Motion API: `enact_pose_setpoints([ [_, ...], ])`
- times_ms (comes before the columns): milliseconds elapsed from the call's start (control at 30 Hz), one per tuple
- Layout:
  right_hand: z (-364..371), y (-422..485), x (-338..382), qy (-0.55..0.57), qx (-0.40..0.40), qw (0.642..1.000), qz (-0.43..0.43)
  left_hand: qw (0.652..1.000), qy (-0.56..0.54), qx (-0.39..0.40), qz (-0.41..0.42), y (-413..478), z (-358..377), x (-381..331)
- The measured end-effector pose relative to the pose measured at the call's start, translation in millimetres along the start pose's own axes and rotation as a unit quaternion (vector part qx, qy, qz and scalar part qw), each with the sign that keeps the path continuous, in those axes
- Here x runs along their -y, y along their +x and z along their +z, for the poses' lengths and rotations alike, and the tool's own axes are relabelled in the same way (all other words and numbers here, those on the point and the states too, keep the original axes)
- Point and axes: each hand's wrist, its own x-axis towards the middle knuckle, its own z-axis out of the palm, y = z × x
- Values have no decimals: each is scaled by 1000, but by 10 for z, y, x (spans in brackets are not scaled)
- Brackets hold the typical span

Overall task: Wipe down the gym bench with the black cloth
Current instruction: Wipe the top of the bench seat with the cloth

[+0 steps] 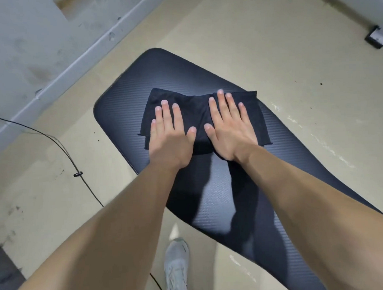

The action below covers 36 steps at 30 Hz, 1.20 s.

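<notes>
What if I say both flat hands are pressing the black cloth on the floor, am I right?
Not quite. The head view shows the black cloth lying on the gym bench, not the floor. The left hand and right hand do press flat on it.

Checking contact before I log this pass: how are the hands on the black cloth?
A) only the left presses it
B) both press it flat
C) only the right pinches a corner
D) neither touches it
B: the left hand and right hand lie flat, fingers straight, on the black cloth spread on the gym bench.
</notes>
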Motion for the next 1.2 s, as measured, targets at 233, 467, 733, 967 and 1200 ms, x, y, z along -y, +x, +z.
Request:
enact_pose_setpoints([
  [233, -284, 1272, 577, -18, -12, 999, -26, 997, 8, -42, 62, 1108, -267, 684],
  [467, -458, 1833, 722, 21, 1, 1000, -20, 996, -9, -33, 82, 1675, -423, 934],
  [733, -450, 1832, 718, 42, -15, 999, -20, 999, -13, 28, 32, 1726, -518, 857],
  [967, -266, 1131, 363, -7, -19, 1000, -20, 999, 26, 38, 9, 1072, -338, 377],
  [1200, -94, 159, -362, 14, -10, 999, 46, 998, 22, 42, 38, 616, -173, -557],
])
